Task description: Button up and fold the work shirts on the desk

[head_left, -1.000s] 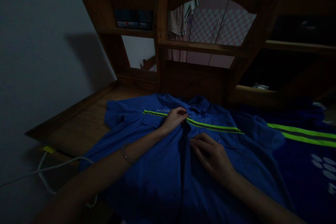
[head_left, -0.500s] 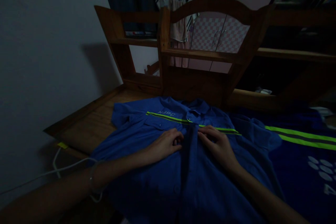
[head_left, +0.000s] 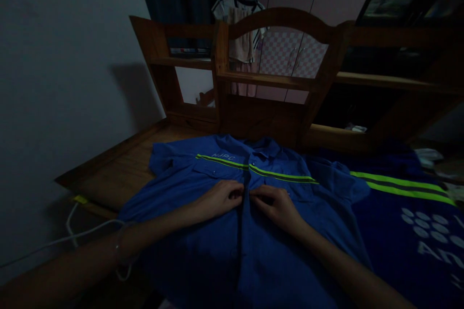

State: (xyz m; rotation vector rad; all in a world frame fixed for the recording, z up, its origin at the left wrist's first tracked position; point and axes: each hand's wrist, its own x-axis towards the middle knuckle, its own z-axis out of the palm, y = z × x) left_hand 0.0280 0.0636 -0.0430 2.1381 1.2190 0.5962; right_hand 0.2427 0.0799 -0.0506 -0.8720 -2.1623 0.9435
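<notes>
A blue work shirt [head_left: 203,231] with a yellow-green reflective stripe across the chest lies flat, front up, on a wooden bed surface. My left hand [head_left: 221,196] rests on the shirt just left of the button placket, fingers curled and pinching the fabric edge. Opposite it, my right hand [head_left: 273,204] pinches the placket from the right side, its fingers curled too. The two hands almost touch below the stripe. A thin bracelet sits on my left wrist.
A second blue garment [head_left: 409,203] with a reflective stripe and white print lies to the right. A wooden headboard with shelves [head_left: 279,82] stands behind the shirt. A white cable [head_left: 72,236] trails off the bed's left edge beside the wall. The room is dim.
My left hand came down from the collar stripe to the placket lower on the chest. My right hand moved up and left until both hands met at the shirt's middle.
</notes>
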